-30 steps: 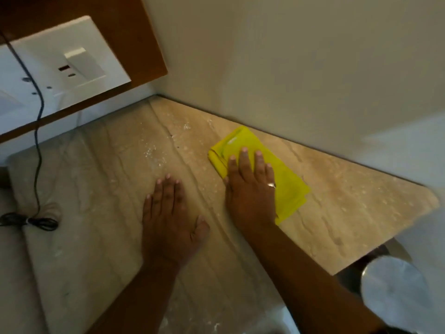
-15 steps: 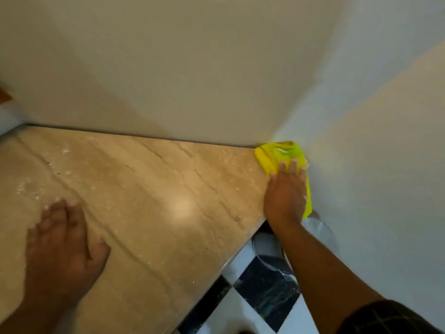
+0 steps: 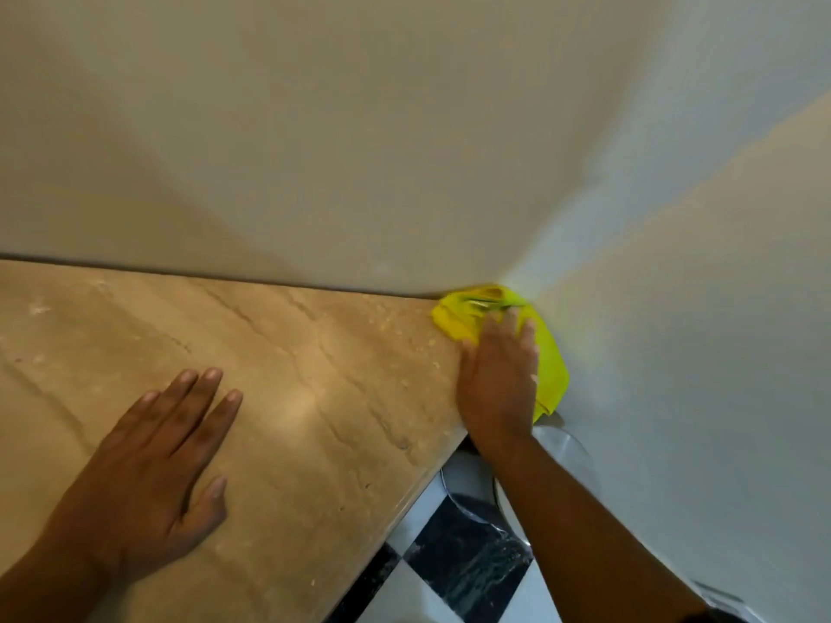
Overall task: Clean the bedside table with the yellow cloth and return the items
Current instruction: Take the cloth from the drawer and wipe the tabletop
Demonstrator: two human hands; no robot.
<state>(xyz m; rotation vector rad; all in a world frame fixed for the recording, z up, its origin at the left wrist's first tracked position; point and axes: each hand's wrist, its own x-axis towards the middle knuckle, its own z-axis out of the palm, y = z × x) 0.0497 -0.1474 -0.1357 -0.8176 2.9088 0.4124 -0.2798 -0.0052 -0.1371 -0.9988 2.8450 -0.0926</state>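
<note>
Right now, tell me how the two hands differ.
The right hand presses the yellow cloth into the far corner where the walls meet; the left hand lies bare on the table, nearer the camera. The left's fingers are spread; the right's sit close together. Both lie palm down.

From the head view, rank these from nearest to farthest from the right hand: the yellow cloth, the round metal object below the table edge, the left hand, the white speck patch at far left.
1. yellow cloth: under the right hand, in the wall corner.
2. round metal object: just below the wrist, off the table edge.
3. left hand: flat on the table, left.
4. white speck patch: far left, near the wall.
</note>
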